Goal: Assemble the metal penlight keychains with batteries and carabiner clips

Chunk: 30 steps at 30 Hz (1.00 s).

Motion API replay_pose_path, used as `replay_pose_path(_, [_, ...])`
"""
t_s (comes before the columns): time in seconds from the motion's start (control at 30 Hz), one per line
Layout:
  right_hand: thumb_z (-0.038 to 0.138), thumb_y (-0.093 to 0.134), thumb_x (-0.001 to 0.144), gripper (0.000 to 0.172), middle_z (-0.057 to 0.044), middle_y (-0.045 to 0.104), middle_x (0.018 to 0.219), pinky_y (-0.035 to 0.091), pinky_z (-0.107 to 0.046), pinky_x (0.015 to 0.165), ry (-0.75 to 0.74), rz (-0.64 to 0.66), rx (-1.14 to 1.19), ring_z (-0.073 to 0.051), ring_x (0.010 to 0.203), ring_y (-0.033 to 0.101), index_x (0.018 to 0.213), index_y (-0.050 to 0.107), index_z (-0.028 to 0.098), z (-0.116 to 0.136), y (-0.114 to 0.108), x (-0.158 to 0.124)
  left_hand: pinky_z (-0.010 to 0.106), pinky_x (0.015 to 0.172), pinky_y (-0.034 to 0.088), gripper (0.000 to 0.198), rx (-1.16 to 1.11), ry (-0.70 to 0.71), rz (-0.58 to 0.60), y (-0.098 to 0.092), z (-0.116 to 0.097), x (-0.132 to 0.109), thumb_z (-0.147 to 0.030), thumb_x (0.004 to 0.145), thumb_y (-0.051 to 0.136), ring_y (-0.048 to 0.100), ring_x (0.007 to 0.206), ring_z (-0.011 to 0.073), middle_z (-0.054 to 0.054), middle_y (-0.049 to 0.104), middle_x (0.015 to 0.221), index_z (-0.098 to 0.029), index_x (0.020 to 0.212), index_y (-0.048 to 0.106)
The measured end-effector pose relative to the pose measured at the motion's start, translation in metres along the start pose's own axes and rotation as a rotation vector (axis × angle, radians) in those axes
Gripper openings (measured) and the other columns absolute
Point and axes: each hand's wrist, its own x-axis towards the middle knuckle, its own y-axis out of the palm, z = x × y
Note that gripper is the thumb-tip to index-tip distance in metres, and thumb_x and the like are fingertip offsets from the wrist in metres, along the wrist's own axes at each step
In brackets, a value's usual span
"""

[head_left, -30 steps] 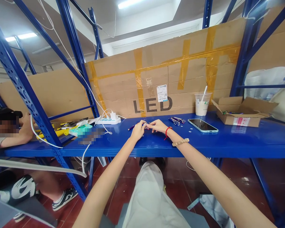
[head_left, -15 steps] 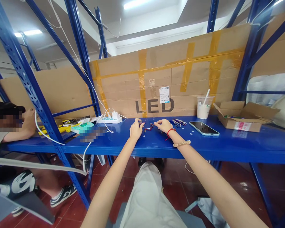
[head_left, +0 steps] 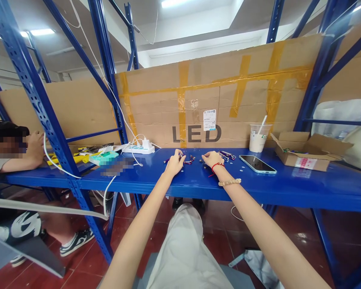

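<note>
My left hand rests on the blue shelf top with its fingers curled together. Small dark and red bits show on either side of it; what the fingers grip is too small to name. Just to its right lies a little cluster of red and metallic pieces, perhaps small clasps. My right hand, with a red string and a beaded bracelet at the wrist, is bent over small dark pieces, its fingers closed and their tips partly hidden. Behind it sits a pile of shiny purple and silver pieces.
On the right are a phone, a plastic cup with a straw and an open cardboard box. A white power strip and its cables lie left. A cardboard panel stands behind. Another person sits far left.
My left hand has shifted slightly, and dark bits now show at its left. My right hand has drawn away from the red cluster to the right. The view has tilted slightly.
</note>
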Motion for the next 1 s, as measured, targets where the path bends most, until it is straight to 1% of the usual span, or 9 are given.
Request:
replay_pose_path(0.17, [0.033,0.058,0.078,0.037,-0.011,0.069,0.094,0.050,-0.031,0.078,0.006,0.047,0.037,-0.022,0.092,0.064,0.109,0.063,0.016,-0.004,0.006,0.006,0.025,0.057,0.043,0.013,-0.139,-0.003,0.043,0.005,0.005,0.003,-0.033,0.085,0.043,0.054,0.052,0.0124,-0.003,0.058,0.061,-0.021,0.089,0.039])
replay_pose_path(0.37, [0.017,0.054,0.079,0.034,-0.012,0.070,0.085,0.052,-0.022,0.052,-0.098,0.201,0.484,-0.016,0.066,0.067,0.112,0.058,0.010,-0.002,0.019,0.011,0.022,0.052,0.044,0.017,-0.253,-0.004,0.122,0.006,0.000,0.003,-0.036,0.084,0.043,0.056,0.054,0.0114,-0.002,0.062,0.068,-0.021,0.091,0.038])
replay_pose_path(0.47, [0.014,0.049,0.080,0.028,-0.011,0.070,0.088,0.053,-0.022,0.055,-0.179,0.111,0.567,-0.014,0.066,0.066,0.104,0.063,0.012,-0.002,0.019,0.012,0.024,0.059,0.045,0.017,-0.180,-0.004,0.028,0.001,-0.005,0.002,-0.036,0.085,0.042,0.058,0.057,0.0119,-0.002,0.064,0.068,-0.022,0.092,0.040])
replay_pose_path(0.57, [0.016,0.052,0.078,0.023,-0.007,0.071,0.086,0.053,-0.027,0.069,-0.248,-0.046,0.464,-0.016,0.076,0.066,0.094,0.068,0.015,-0.003,0.015,0.013,0.026,0.065,0.043,0.019,-0.017,-0.073,-0.168,-0.004,-0.008,0.001,-0.039,0.086,0.042,0.061,0.064,0.0143,-0.002,0.066,0.072,-0.023,0.096,0.042])
replay_pose_path(0.63, [0.022,0.057,0.075,0.019,-0.005,0.071,0.086,0.052,-0.029,0.074,-0.320,-0.070,0.392,-0.018,0.082,0.065,0.089,0.070,0.018,-0.004,0.014,0.013,0.025,0.064,0.042,0.022,0.063,-0.132,-0.232,-0.006,-0.009,0.000,-0.041,0.086,0.041,0.062,0.067,0.0158,-0.002,0.067,0.074,-0.024,0.099,0.042])
replay_pose_path(0.7, [0.028,0.061,0.074,0.019,-0.005,0.071,0.087,0.051,-0.029,0.074,-0.441,0.014,0.369,-0.019,0.080,0.065,0.087,0.071,0.019,-0.004,0.015,0.011,0.025,0.062,0.040,0.023,0.118,-0.155,-0.189,-0.007,-0.009,0.000,-0.043,0.085,0.043,0.062,0.068,0.0164,-0.002,0.066,0.073,-0.024,0.098,0.044])
replay_pose_path(0.83, [0.031,0.062,0.074,0.021,-0.005,0.071,0.087,0.050,-0.025,0.071,-0.688,0.244,0.372,-0.016,0.076,0.064,0.088,0.071,0.017,0.000,0.020,0.006,0.023,0.059,0.037,0.022,0.205,-0.064,0.046,-0.006,-0.011,-0.002,-0.044,0.082,0.049,0.060,0.068,0.0161,-0.004,0.063,0.064,-0.025,0.093,0.048])
replay_pose_path(0.9, [0.031,0.063,0.074,0.023,-0.005,0.071,0.086,0.049,-0.025,0.069,-0.733,0.282,0.340,-0.016,0.074,0.063,0.089,0.071,0.017,0.002,0.022,0.005,0.022,0.057,0.036,0.022,0.204,-0.019,0.107,-0.006,-0.012,-0.003,-0.044,0.081,0.049,0.059,0.066,0.0150,-0.005,0.061,0.063,-0.025,0.093,0.048])
replay_pose_path(1.0, [0.032,0.063,0.073,0.024,-0.006,0.071,0.086,0.049,-0.026,0.067,-0.776,0.298,0.298,-0.016,0.073,0.062,0.090,0.072,0.016,0.002,0.023,0.004,0.021,0.055,0.035,0.023,0.185,-0.005,0.122,-0.006,-0.013,-0.003,-0.044,0.081,0.049,0.057,0.061,0.0130,-0.007,0.059,0.061,-0.025,0.093,0.048])
